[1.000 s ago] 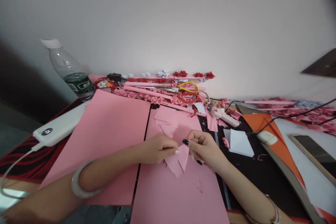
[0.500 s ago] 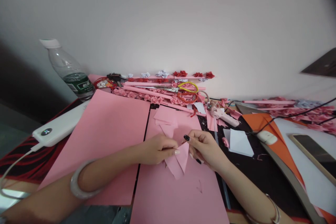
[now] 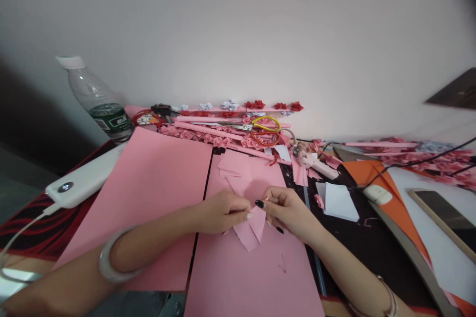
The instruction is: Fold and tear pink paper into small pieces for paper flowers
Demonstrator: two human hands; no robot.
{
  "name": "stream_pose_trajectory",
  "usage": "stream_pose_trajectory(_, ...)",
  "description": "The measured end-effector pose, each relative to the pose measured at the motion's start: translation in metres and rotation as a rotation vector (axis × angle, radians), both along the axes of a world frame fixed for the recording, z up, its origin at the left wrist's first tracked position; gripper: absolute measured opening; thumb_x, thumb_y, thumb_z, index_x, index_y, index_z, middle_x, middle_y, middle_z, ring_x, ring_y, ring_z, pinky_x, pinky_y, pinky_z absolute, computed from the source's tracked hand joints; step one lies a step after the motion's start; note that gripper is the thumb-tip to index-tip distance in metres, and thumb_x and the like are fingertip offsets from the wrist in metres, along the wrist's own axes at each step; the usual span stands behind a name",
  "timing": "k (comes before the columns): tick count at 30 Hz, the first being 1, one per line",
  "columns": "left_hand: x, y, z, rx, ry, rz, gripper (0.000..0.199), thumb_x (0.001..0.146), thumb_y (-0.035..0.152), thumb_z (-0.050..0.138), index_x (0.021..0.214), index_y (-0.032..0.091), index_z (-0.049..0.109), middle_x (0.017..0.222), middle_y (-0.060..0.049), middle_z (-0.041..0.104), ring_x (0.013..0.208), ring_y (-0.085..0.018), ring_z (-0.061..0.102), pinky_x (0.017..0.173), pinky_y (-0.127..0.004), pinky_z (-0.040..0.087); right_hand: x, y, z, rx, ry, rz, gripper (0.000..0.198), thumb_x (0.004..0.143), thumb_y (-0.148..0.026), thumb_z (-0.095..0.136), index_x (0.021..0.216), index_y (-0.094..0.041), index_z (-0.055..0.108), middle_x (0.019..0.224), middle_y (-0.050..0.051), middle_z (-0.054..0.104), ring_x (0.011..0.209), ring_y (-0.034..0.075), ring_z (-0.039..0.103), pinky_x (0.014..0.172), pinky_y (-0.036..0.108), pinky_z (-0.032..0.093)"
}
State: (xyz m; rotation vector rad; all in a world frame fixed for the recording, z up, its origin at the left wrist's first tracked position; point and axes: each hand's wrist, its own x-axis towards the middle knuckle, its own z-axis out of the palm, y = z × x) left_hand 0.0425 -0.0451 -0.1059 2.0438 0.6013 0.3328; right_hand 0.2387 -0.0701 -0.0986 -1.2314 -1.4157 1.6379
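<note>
Between my two hands is a folded piece of pink paper, its lower end coming to a point. My left hand pinches its upper left edge between thumb and fingers. At the paper's upper right corner, the thumb and fingers of my right hand are closed on it. Another pink paper piece lies just beneath, partly covered. Small pink paper pieces lie beyond my hands. All this is above a large pink sheet, with a second pink sheet to its left.
A water bottle and a white power bank stand and lie at left. Along the wall are paper flowers, yellow-handled scissors and a glue gun. White paper slips and a phone lie at right.
My right hand has shifted slightly left, its thumb now closer to my left fingertips at the paper's top corner. My left hand stays nearly where it was.
</note>
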Motion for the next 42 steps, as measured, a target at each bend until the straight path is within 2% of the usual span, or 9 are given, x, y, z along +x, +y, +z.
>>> stream_pose_trajectory(7, -0.0005, 0.0014, -0.0039, 0.068, 0.018, -0.036, 0.027, 0.087, 0.024, 0.036, 0.061, 0.017, 0.031, 0.05, 0.005, 0.036, 0.047, -0.007, 0.039, 0.048, -0.019, 0.028, -0.0004, -0.0003, -0.0016, -0.006, -0.005, 0.009, 0.027, 0.072, -0.034, 0.061, 0.061, -0.018, 0.043, 0.036, -0.01, 0.044, 0.027, 0.003, 0.028, 0.029, 0.016, 0.017)
stream_pose_trajectory(13, -0.0012, 0.0012, -0.0025, 0.082, 0.012, -0.04, 0.026, 0.086, 0.022, 0.038, 0.061, 0.017, 0.033, 0.049, 0.006, 0.037, 0.047, -0.007, 0.04, 0.048, -0.019, 0.028, -0.0021, -0.0017, -0.0021, -0.003, -0.023, -0.013, 0.026, 0.073, -0.029, 0.061, 0.059, -0.018, 0.042, 0.035, -0.009, 0.045, 0.026, 0.002, 0.027, 0.028, 0.014, 0.018)
stream_pose_trajectory(19, 0.0018, -0.001, -0.0026, 0.088, -0.007, -0.007, 0.03, 0.084, 0.023, 0.041, 0.058, 0.018, 0.029, 0.049, 0.006, 0.03, 0.044, -0.006, 0.035, 0.045, -0.019, 0.025, -0.0057, -0.004, 0.0, 0.02, -0.058, -0.035, 0.026, 0.073, -0.027, 0.06, 0.057, -0.018, 0.041, 0.034, -0.009, 0.046, 0.026, 0.002, 0.028, 0.027, 0.014, 0.019)
stream_pose_trajectory(24, 0.0052, -0.0027, -0.0059, 0.194, 0.003, 0.032, 0.033, 0.084, 0.023, 0.041, 0.055, 0.017, 0.027, 0.05, 0.006, 0.029, 0.046, -0.006, 0.031, 0.046, -0.021, 0.023, -0.0081, -0.0053, 0.0005, 0.03, -0.079, -0.046, 0.027, 0.073, -0.029, 0.058, 0.057, -0.019, 0.039, 0.034, -0.009, 0.045, 0.026, 0.003, 0.028, 0.029, 0.015, 0.019)
stream_pose_trajectory(31, 0.0039, -0.0014, -0.0101, 0.14, -0.017, 0.04, 0.035, 0.084, 0.023, 0.041, 0.053, 0.016, 0.027, 0.047, 0.006, 0.031, 0.043, -0.006, 0.038, 0.043, -0.019, 0.023, -0.0049, -0.0046, -0.0004, 0.112, -0.069, -0.006, 0.031, 0.077, -0.034, 0.056, 0.055, -0.018, 0.041, 0.037, -0.007, 0.046, 0.028, 0.004, 0.03, 0.031, 0.017, 0.019)
stream_pose_trajectory(35, 0.0042, -0.0012, -0.0093, 0.143, -0.023, 0.028, 0.036, 0.085, 0.024, 0.041, 0.053, 0.016, 0.028, 0.045, 0.006, 0.032, 0.043, -0.005, 0.038, 0.043, -0.018, 0.023, -0.0032, -0.0042, -0.0015, 0.163, -0.089, 0.01, 0.038, 0.083, -0.038, 0.048, 0.051, -0.017, 0.042, 0.037, -0.005, 0.047, 0.029, 0.004, 0.031, 0.031, 0.018, 0.02)
stream_pose_trajectory(39, 0.0045, -0.0017, -0.0085, 0.122, -0.022, 0.029, 0.033, 0.085, 0.022, 0.041, 0.053, 0.016, 0.031, 0.045, 0.006, 0.036, 0.043, -0.006, 0.039, 0.044, -0.018, 0.025, -0.0026, -0.0035, -0.001, 0.148, -0.075, -0.001, 0.048, 0.087, -0.042, 0.038, 0.049, -0.015, 0.046, 0.035, -0.003, 0.045, 0.027, 0.004, 0.03, 0.031, 0.018, 0.018)
stream_pose_trajectory(42, 0.0043, -0.0017, -0.0088, 0.122, -0.021, 0.049, 0.033, 0.084, 0.021, 0.041, 0.052, 0.017, 0.031, 0.044, 0.006, 0.036, 0.043, -0.006, 0.039, 0.044, -0.019, 0.025, -0.0026, -0.0031, -0.0001, 0.153, -0.045, -0.032, 0.047, 0.088, -0.043, 0.034, 0.053, -0.015, 0.047, 0.038, -0.003, 0.047, 0.028, 0.004, 0.032, 0.031, 0.018, 0.018)
